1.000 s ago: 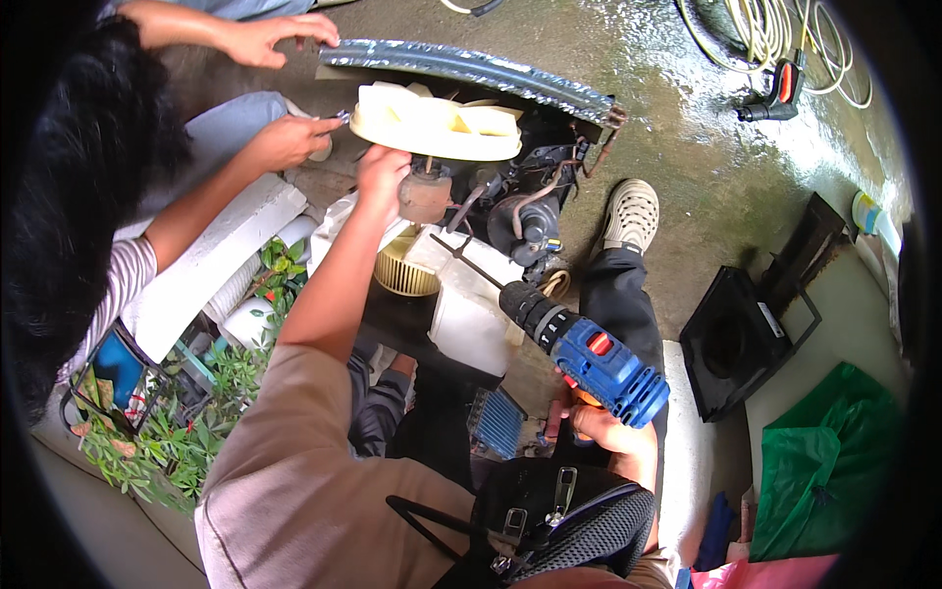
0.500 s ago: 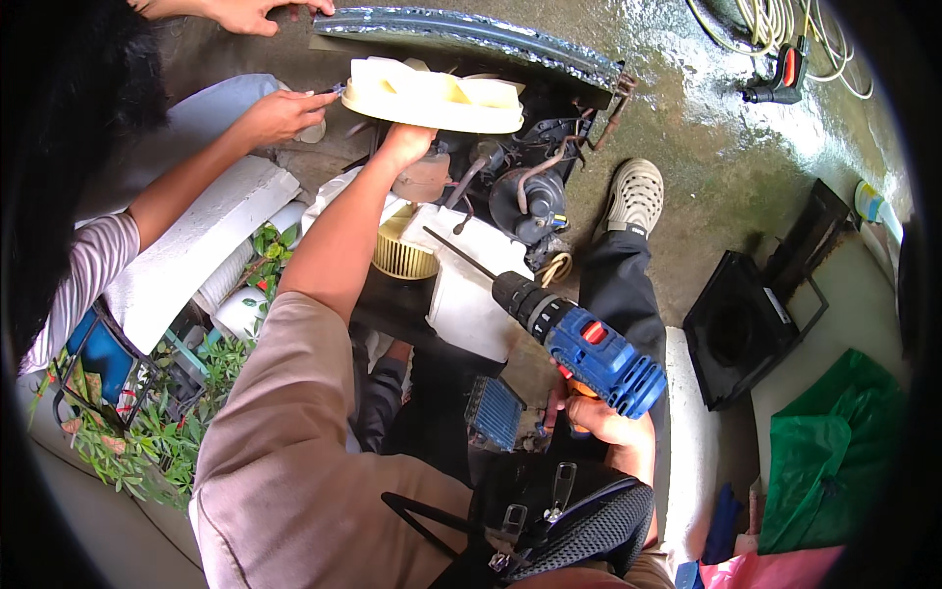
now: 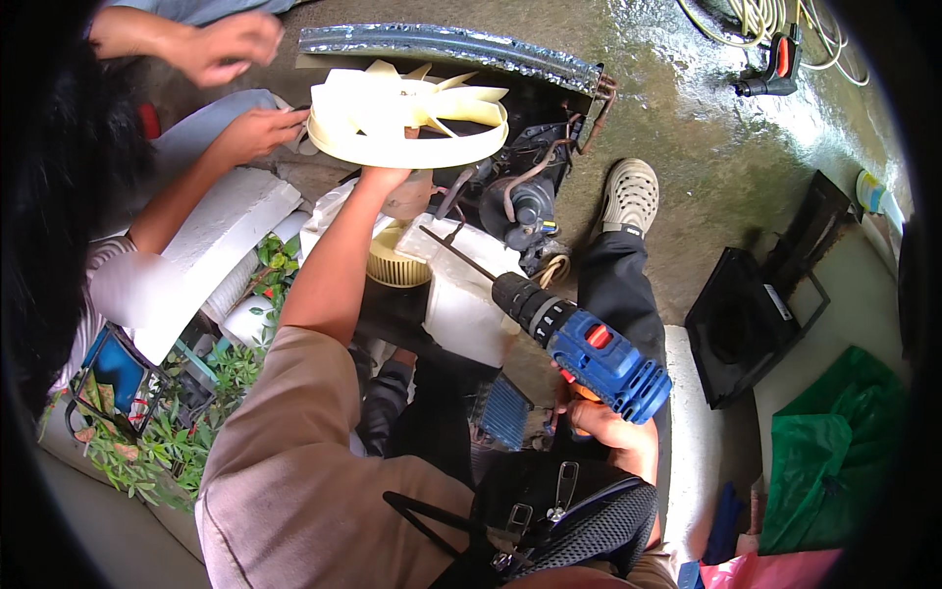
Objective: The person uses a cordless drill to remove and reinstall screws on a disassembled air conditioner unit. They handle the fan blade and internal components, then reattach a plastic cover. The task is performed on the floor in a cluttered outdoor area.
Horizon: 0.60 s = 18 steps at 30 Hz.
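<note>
The left hand (image 3: 385, 179) reaches up under a pale yellow plastic fan wheel with curved blades (image 3: 407, 116), its fingers closed on the underside at the hub, holding the wheel raised above the dark motor and copper pipes (image 3: 525, 201). The right hand (image 3: 603, 424) grips the handle of a blue and black cordless drill (image 3: 579, 344), whose long bit points toward the white foam housing (image 3: 466, 294). Another person's hand (image 3: 257, 133) touches the wheel's left rim.

Matt cream plastic fan (image 3: 407, 118), glossy blue plastic drill (image 3: 589, 355) (metal bit), wet rough concrete floor (image 3: 687, 128)
</note>
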Tool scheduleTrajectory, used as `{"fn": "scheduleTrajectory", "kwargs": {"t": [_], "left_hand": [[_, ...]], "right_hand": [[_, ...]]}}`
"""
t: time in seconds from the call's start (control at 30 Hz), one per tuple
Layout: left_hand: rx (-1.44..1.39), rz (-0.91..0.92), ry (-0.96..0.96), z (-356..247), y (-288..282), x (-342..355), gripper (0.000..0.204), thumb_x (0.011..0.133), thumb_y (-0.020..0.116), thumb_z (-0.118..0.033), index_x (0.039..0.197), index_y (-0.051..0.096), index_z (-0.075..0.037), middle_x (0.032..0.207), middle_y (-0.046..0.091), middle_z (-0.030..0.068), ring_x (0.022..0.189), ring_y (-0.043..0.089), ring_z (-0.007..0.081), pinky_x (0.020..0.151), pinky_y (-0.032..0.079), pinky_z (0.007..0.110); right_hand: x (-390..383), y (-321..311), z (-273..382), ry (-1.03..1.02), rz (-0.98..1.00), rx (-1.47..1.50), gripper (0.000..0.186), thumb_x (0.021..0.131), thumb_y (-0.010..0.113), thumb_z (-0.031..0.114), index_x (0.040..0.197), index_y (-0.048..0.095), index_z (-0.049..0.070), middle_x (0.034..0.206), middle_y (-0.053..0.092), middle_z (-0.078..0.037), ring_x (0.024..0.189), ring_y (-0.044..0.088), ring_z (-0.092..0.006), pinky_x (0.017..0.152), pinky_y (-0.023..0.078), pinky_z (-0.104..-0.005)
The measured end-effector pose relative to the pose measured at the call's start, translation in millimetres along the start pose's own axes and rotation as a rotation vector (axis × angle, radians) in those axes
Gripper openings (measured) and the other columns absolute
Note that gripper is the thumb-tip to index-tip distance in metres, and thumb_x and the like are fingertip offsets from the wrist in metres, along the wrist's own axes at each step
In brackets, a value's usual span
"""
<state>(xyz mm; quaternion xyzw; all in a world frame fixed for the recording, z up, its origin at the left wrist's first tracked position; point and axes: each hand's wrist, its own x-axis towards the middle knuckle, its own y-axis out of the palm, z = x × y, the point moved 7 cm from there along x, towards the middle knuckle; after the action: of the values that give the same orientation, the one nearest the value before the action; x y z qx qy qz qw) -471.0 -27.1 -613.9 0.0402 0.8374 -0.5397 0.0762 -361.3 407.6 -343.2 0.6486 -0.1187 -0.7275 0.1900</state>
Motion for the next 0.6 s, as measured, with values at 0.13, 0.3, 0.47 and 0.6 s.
{"fn": "scheduleTrajectory", "kwargs": {"t": [0.13,0.3,0.47,0.6], "left_hand": [[0.001,-0.014,0.022,-6.6,-7.3,2.7,0.028,0.106,0.052,-0.025,0.098,0.066,-0.003,0.081,0.069,0.0091,0.077,0.066,0.022,0.072,0.053,0.038],[0.006,-0.02,0.034,-13.8,-9.2,5.3,0.028,0.106,0.052,-0.025,0.097,0.066,-0.003,0.081,0.068,0.009,0.076,0.066,0.0218,0.071,0.053,0.038],[0.008,-0.035,0.044,-18.4,-13.2,7.5,0.028,0.106,0.052,-0.025,0.097,0.066,-0.002,0.08,0.068,0.0089,0.076,0.066,0.0216,0.07,0.053,0.038],[0.018,-0.052,0.054,-25.0,-15.3,11.6,0.028,0.106,0.052,-0.025,0.097,0.065,-0.002,0.08,0.068,0.0089,0.075,0.066,0.0215,0.07,0.053,0.038]], "right_hand": [[3.0,-0.9,3.5,-0.084,-0.01,-0.054,0.037,0.073,0.076,-0.004,0.109,0.071,0.005,0.094,0.073,-0.004,0.086,0.068,-0.0138,0.075,0.055,-0.0325],[3.9,0.7,-4.0,-0.078,0.014,-0.02,0.035,0.073,0.077,-0.004,0.107,0.072,0.004,0.091,0.073,-0.004,0.084,0.068,-0.0144,0.075,0.055,-0.0324],[2.8,-1.9,-5.8,-0.078,0.012,-0.046,0.033,0.074,0.077,-0.004,0.105,0.072,0.004,0.089,0.073,-0.003,0.083,0.069,-0.0147,0.074,0.056,-0.0322],[2.5,-1.9,-6.8,-0.082,0.009,-0.026,0.031,0.075,0.076,-0.004,0.105,0.072,0.005,0.09,0.073,-0.002,0.083,0.069,-0.0148,0.073,0.056,-0.0326]]}}
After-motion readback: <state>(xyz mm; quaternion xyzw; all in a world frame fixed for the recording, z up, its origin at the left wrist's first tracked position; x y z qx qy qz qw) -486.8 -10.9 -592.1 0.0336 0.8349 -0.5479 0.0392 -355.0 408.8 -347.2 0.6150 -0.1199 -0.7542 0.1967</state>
